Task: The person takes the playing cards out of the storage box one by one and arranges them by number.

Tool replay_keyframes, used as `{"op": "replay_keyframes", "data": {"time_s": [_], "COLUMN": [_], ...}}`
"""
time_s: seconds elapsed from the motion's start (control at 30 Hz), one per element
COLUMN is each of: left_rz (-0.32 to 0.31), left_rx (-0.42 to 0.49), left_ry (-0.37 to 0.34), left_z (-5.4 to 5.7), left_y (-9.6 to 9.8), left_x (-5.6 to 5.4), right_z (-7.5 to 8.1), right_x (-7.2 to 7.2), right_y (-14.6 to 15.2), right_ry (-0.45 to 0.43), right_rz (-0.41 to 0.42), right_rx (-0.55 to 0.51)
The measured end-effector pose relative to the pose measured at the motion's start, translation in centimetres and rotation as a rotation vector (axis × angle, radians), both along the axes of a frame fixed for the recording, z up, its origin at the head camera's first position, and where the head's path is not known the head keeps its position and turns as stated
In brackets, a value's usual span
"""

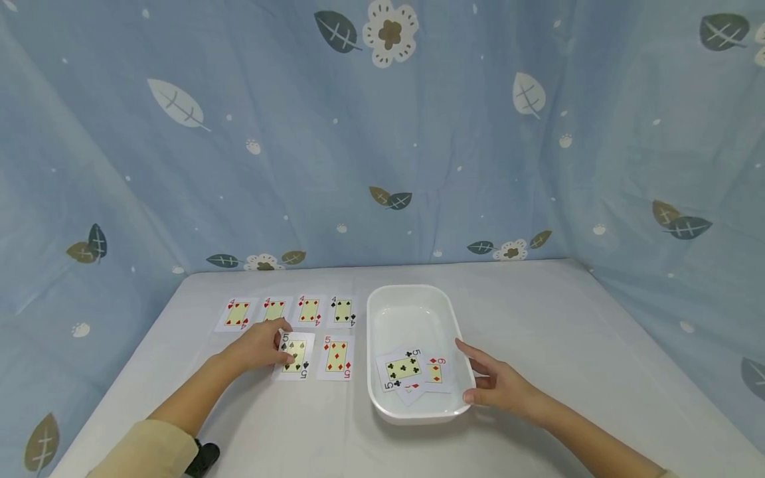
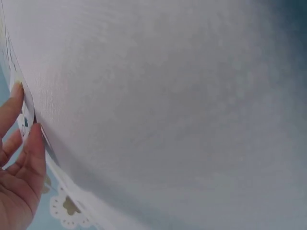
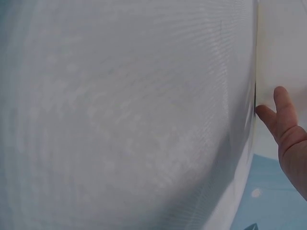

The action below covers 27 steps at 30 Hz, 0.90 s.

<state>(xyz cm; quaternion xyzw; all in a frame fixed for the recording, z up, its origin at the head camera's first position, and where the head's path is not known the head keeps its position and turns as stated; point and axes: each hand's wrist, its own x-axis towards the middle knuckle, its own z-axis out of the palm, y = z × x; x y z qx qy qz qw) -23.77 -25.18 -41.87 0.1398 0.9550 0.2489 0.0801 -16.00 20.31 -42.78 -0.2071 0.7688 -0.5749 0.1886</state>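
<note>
My left hand [image 1: 261,344] pinches a five of spades playing card [image 1: 297,346], its thumb on the face and fingers at the left and top edges. In the left wrist view, that card [image 2: 29,112] shows edge-on between fingers and thumb. To its right lies a five of diamonds [image 1: 336,358]. My right hand [image 1: 505,386] holds the right side of a white plastic tub [image 1: 412,302], fingertips at the rim. Inside the tub are a five of clubs [image 1: 403,369], a six of diamonds [image 1: 440,376] and a mostly covered red-suited card [image 1: 411,394].
Behind the fives runs a row of fours: a red one at the far left [image 1: 236,315], a second red one partly hidden by my left hand [image 1: 275,309], a four of diamonds [image 1: 309,311] and a black four [image 1: 342,311]. A white cloth covers the table [image 1: 532,305]; a blue patterned curtain [image 1: 454,166] hangs behind.
</note>
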Motion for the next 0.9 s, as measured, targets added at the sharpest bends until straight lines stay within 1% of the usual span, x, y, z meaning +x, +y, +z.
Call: {"op": "replay_keyframes", "data": {"time_s": [0.07, 0.23, 0.47, 0.7, 0.77, 0.9], "left_rz": [-0.003, -0.014, -0.014, 0.016, 0.001, -0.046], "left_rx": [-0.007, -0.025, -0.05, -0.206, -0.18, -0.041], "left_ry": [0.008, 0.021, -0.008, 0.012, 0.022, 0.048], "left_z": [0.01, 0.1, 0.35, 0.84, 0.86, 0.76], "left_y": [-0.03, -0.1, 0.07, 0.43, 0.47, 0.44], "left_x": [0.01, 0.08, -0.04, 0.06, 0.07, -0.11], "right_z": [0.01, 0.02, 0.06, 0.11, 0.09, 0.02], "right_x": [-0.02, -0.07, -0.03, -0.04, -0.06, -0.09], "right_y": [0.0, -0.02, -0.01, 0.0, -0.01, -0.01], "right_ry": [-0.004, 0.004, 0.016, 0.01, 0.009, 0.007], "right_rz": [0.009, 0.014, 0.022, 0.023, 0.02, 0.016], "right_rx": [-0.018, -0.018, -0.024, -0.029, -0.021, -0.011]}}
